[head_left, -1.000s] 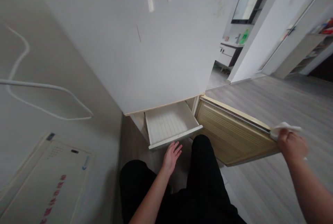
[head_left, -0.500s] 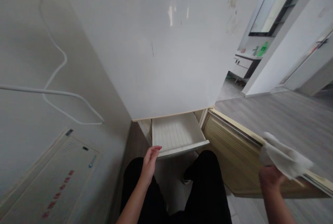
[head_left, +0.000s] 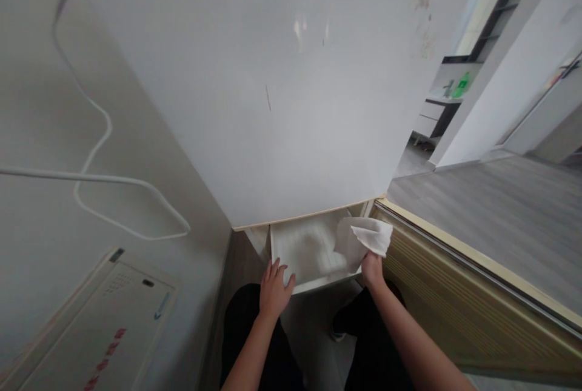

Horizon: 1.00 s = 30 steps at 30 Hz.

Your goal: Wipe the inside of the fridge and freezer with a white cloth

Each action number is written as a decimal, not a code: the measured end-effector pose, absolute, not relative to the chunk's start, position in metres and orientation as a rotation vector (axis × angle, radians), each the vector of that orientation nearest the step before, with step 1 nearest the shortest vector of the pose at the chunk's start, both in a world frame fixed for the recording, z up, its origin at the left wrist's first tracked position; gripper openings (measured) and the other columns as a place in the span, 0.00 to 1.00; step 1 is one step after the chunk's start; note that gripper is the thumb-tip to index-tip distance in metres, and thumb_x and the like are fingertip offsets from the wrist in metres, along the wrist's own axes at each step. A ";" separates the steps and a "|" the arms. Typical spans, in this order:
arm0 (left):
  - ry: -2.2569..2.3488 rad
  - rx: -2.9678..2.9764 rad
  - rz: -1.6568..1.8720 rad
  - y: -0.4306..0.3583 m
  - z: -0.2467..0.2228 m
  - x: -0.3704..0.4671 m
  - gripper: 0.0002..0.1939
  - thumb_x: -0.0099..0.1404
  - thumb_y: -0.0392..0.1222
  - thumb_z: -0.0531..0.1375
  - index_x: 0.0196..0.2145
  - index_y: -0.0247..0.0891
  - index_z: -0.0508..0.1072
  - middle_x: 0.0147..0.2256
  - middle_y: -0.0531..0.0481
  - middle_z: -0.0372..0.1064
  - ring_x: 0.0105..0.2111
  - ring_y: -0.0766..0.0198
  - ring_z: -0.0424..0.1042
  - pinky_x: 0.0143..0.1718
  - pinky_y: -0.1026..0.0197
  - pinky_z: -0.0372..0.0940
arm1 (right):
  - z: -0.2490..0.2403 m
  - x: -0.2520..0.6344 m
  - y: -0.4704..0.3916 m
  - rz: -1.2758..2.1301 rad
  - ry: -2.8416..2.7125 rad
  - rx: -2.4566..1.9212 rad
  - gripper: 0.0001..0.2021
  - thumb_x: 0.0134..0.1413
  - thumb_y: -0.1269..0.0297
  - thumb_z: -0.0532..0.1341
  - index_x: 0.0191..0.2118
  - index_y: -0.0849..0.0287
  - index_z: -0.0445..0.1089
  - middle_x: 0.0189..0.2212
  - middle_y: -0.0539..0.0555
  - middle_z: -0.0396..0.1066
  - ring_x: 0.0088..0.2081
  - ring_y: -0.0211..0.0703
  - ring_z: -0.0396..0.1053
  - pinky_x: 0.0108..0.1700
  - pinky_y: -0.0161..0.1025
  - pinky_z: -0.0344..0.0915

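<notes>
A white ribbed drawer (head_left: 313, 251) is pulled out from beneath the large glossy white panel, low in front of me. My left hand (head_left: 275, 294) rests at its front left corner, fingers spread over the rim. Just past the drawer's front right corner, my right hand (head_left: 373, 268) is closed around a white cloth (head_left: 370, 236), which may be a paper towel. Part of that cloth hangs over the drawer's right side and hides some of the interior.
A cream door (head_left: 445, 294) stands swung open on the right, and a white wall (head_left: 150, 197) is close on the left. There a white cable (head_left: 109, 179) hangs above a panel with red lettering (head_left: 109, 318). My legs (head_left: 254, 330) are below the drawer.
My right hand has brought the white cloth leftward from over the open door to the drawer's right side. My left hand has spread over the rim. The view has shifted slightly.
</notes>
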<state>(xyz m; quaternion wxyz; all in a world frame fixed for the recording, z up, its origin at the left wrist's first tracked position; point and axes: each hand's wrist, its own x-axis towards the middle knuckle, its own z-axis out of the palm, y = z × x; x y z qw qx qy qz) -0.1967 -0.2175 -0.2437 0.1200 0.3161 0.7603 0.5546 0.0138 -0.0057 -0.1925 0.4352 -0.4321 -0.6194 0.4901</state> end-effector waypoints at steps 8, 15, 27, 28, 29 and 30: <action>2.771 1.444 0.663 -0.221 -0.241 -0.190 0.15 0.69 0.46 0.56 0.46 0.36 0.76 0.62 0.39 0.65 0.67 0.43 0.54 0.62 0.42 0.60 | -0.234 -0.104 0.010 1.141 -2.246 -0.910 0.35 0.68 0.50 0.32 0.62 0.64 0.65 0.60 0.66 0.66 0.66 0.47 0.57 0.69 0.51 0.49; 2.803 1.451 0.559 -0.221 -0.240 -0.188 0.15 0.69 0.45 0.55 0.47 0.38 0.75 0.61 0.41 0.65 0.67 0.45 0.54 0.61 0.44 0.62 | -0.267 -0.211 -0.012 1.109 -2.912 -0.687 0.26 0.69 0.52 0.46 0.65 0.54 0.65 0.71 0.58 0.48 0.72 0.60 0.38 0.69 0.64 0.37; 2.779 1.409 0.583 -0.222 -0.251 -0.191 0.13 0.67 0.45 0.56 0.46 0.39 0.75 0.62 0.41 0.65 0.64 0.45 0.61 0.60 0.44 0.63 | -0.285 -0.158 0.087 0.510 -3.032 -1.246 0.42 0.59 0.34 0.50 0.73 0.49 0.43 0.73 0.57 0.34 0.72 0.66 0.29 0.65 0.73 0.27; 2.783 1.413 0.596 -0.222 -0.251 -0.191 0.13 0.68 0.45 0.56 0.46 0.39 0.75 0.62 0.41 0.65 0.63 0.45 0.61 0.60 0.44 0.64 | -0.287 -0.142 0.099 0.507 -3.025 -1.290 0.45 0.59 0.34 0.50 0.74 0.53 0.39 0.74 0.59 0.29 0.73 0.64 0.26 0.68 0.67 0.30; 2.786 1.415 0.608 -0.222 -0.251 -0.191 0.13 0.68 0.45 0.56 0.45 0.39 0.75 0.61 0.42 0.65 0.63 0.45 0.61 0.60 0.44 0.64 | -0.289 -0.128 0.109 0.510 -3.047 -1.252 0.47 0.59 0.34 0.50 0.74 0.57 0.37 0.74 0.60 0.24 0.73 0.60 0.24 0.70 0.59 0.32; 2.787 1.418 0.619 -0.221 -0.251 -0.191 0.13 0.67 0.46 0.56 0.45 0.40 0.75 0.61 0.42 0.66 0.63 0.45 0.62 0.60 0.45 0.64 | -0.291 -0.117 0.114 0.517 -3.076 -1.227 0.47 0.60 0.35 0.50 0.74 0.59 0.35 0.73 0.60 0.20 0.73 0.57 0.21 0.71 0.54 0.33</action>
